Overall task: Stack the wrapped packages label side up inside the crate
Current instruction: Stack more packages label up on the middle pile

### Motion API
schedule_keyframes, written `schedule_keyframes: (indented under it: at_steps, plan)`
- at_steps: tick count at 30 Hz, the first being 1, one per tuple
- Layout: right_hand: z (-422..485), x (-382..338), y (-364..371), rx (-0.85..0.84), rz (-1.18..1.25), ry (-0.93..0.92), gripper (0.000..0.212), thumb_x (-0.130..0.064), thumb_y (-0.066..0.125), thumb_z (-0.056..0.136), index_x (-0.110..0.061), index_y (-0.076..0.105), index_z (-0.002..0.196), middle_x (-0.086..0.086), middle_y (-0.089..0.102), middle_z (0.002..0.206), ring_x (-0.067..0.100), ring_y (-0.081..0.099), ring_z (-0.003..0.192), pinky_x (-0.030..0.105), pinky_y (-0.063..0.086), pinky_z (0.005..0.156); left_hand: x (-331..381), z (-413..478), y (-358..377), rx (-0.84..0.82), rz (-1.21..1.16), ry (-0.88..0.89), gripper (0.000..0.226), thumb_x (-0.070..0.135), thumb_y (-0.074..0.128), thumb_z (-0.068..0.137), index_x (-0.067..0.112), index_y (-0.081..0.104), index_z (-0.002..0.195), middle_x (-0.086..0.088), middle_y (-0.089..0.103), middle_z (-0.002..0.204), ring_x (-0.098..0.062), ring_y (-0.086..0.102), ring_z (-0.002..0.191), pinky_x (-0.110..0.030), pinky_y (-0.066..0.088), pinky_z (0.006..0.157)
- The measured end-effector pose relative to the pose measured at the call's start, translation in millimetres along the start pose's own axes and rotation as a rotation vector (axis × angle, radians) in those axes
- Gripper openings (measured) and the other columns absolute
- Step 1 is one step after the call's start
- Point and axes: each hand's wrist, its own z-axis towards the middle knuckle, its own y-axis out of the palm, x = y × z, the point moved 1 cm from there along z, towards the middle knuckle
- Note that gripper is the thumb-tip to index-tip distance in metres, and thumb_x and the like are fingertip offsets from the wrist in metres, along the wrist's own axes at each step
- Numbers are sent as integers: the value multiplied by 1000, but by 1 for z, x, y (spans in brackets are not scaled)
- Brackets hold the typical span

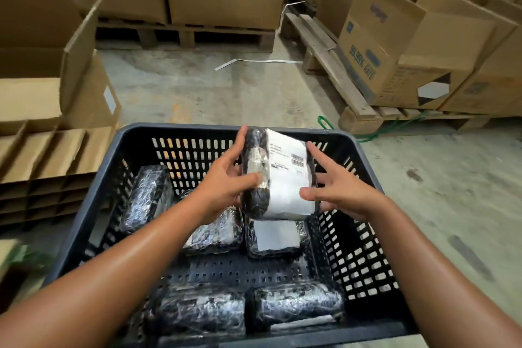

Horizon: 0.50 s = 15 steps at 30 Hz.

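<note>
A black wrapped package with a white label facing up hangs above the far right part of a dark slotted crate. My left hand grips its left side, thumb on top. My right hand touches its right edge with fingers spread. Directly below lies another package, label up. A third package lies beside that one, partly hidden by my left arm. One package leans against the crate's left wall. Two more packages lie at the near end, labels not showing.
Open cardboard boxes and stacked dividers stand left of the crate. Boxes on wooden pallets line the back and right. A white strap and a green cord lie on the concrete floor.
</note>
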Motion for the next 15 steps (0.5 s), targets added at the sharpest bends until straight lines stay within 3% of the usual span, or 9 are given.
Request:
schedule_keyframes:
  at_steps: [1, 3, 6, 10, 11, 12, 14, 15]
  plan:
    - [3, 2, 0, -1, -40, -13, 131, -40, 104, 55, -68, 20, 151, -5, 69, 136, 22, 73, 114, 41, 63, 75, 0, 2, -1, 11, -8, -43, 104, -2, 76, 81, 64, 29, 145, 4, 75, 121, -32, 70, 111, -59, 58, 86]
    - [7, 2, 5, 12, -122, -28, 137, -32, 106, 54, -61, 20, 156, -7, 71, 131, 20, 75, 109, 43, 65, 79, -2, 4, -2, 14, 68, -92, 99, 0, 69, 88, 65, 23, 147, 2, 67, 132, -22, 73, 104, -48, 62, 80]
    - [11, 1, 11, 6, -205, -20, 146, -34, 107, 50, -48, 14, 162, -9, 65, 141, 19, 64, 128, 50, 59, 97, -12, 7, 2, -19, 263, -135, 100, 5, 59, 94, 60, 0, 152, 11, 49, 146, -6, 73, 93, -28, 61, 67]
    - [16, 5, 11, 35, -317, 24, 156, -35, 107, 45, -35, 8, 166, -4, 44, 162, 22, 45, 144, 48, 40, 118, -27, 13, 6, -30, 398, -246, 100, 11, 53, 95, 56, -16, 151, 15, 35, 150, 7, 68, 73, -18, 53, 59]
    - [17, 6, 12, 41, -337, 36, 157, -36, 107, 44, -35, 8, 166, -5, 42, 163, 23, 43, 145, 47, 39, 120, -31, 14, 7, -52, 424, -255, 100, 14, 54, 96, 54, -19, 151, 18, 25, 150, 14, 64, 77, -16, 54, 68]
    - [18, 8, 13, 46, -355, 44, 157, -36, 107, 44, -33, 8, 166, -5, 42, 163, 23, 42, 146, 46, 37, 120, -35, 14, 9, -90, 451, -255, 100, 21, 58, 97, 52, -21, 151, 21, 15, 151, 18, 59, 93, -16, 51, 85]
    - [23, 11, 16, 49, -395, 45, 155, -36, 107, 44, -30, 11, 167, -5, 43, 162, 24, 40, 148, 45, 36, 121, -41, 12, 10, -158, 541, -258, 106, 43, 67, 92, 51, -21, 151, 16, 17, 160, 1, 45, 129, -27, 35, 111]
    - [26, 12, 18, 50, -419, 43, 154, -36, 106, 45, -29, 12, 167, -4, 43, 162, 24, 40, 148, 44, 36, 121, -45, 10, 10, -154, 611, -266, 111, 50, 71, 87, 54, -21, 149, 7, 26, 163, -11, 43, 136, -36, 32, 118]
